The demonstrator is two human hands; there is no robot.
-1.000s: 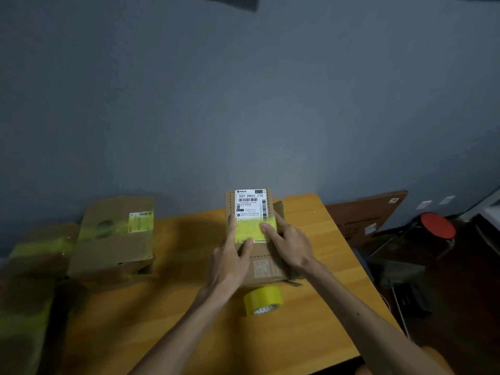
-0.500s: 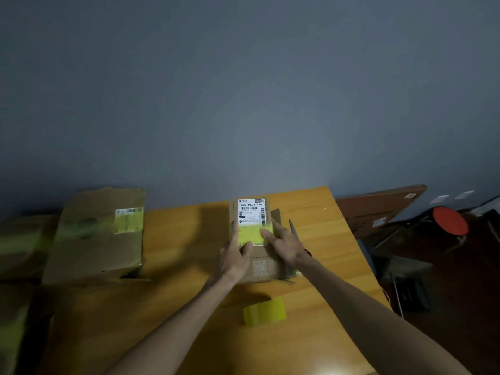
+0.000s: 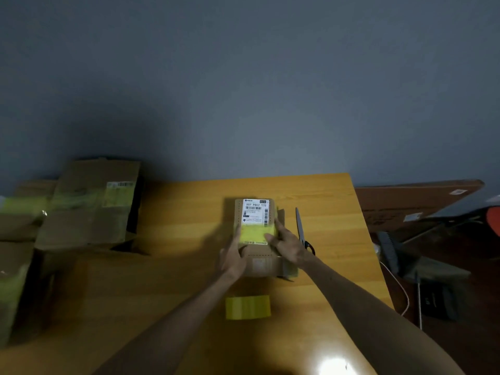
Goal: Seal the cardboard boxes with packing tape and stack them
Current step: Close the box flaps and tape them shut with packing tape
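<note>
A small cardboard box (image 3: 258, 262) with a white shipping label and a strip of yellow tape across its top lies in the middle of the wooden table (image 3: 176, 239). My left hand (image 3: 234, 255) lies along the box's left side, fingers stretched onto the tape. On the right side my right hand (image 3: 285, 243) presses straight fingers on the tape. A roll of yellow packing tape (image 3: 248, 307) sits on the table just in front of the box, between my forearms. Scissors (image 3: 300, 228) lie right of the box, partly behind my right hand.
Several taped cardboard boxes (image 3: 89, 207) are piled at the table's left end and beyond it. Right of the table, a flat brown board (image 3: 411, 201) leans against the wall, with a red stool (image 3: 493, 220), cables and dark items on the floor.
The view has tilted down and pulled back, so the box and tape roll appear farther apart. Both hands stay on the box's taped top; the scissors have come into view.
</note>
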